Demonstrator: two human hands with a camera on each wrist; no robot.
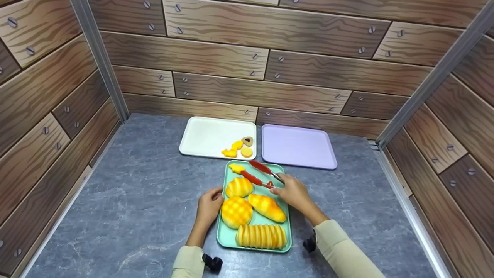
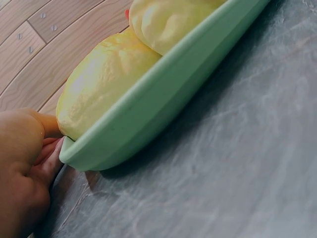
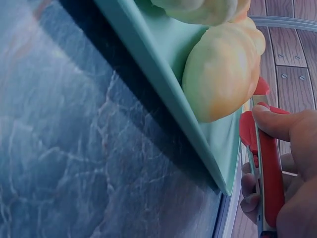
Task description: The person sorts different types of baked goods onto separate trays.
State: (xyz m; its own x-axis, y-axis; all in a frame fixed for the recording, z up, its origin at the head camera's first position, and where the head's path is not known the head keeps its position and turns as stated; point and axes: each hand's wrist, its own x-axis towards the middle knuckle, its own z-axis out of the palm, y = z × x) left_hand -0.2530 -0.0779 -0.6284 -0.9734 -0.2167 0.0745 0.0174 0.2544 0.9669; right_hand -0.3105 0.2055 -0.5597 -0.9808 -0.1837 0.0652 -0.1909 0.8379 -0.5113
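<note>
My right hand [image 1: 295,193] holds red-handled tongs [image 1: 256,179] above the far end of a green tray [image 1: 227,241]. The tongs' two arms are spread, and their tips are near a small yellow star-shaped piece [image 1: 236,168]. My left hand [image 1: 209,204] grips the tray's left rim, with the thumb on the inner side in the left wrist view. On the tray lie a rounded ridged bun [image 1: 239,187], a round grid-topped bun [image 1: 236,212], a long pointed bread [image 1: 267,207] and a sliced-looking loaf [image 1: 261,236].
A white tray [image 1: 212,133] stands behind, bearing several small pieces: a brown heart-shaped cookie [image 1: 247,141], a round yellow one [image 1: 246,152] and yellow shapes [image 1: 230,153]. Beside it is a purple tray [image 1: 299,146]. Wood-patterned walls [image 1: 247,61] enclose the grey tabletop [image 1: 135,200].
</note>
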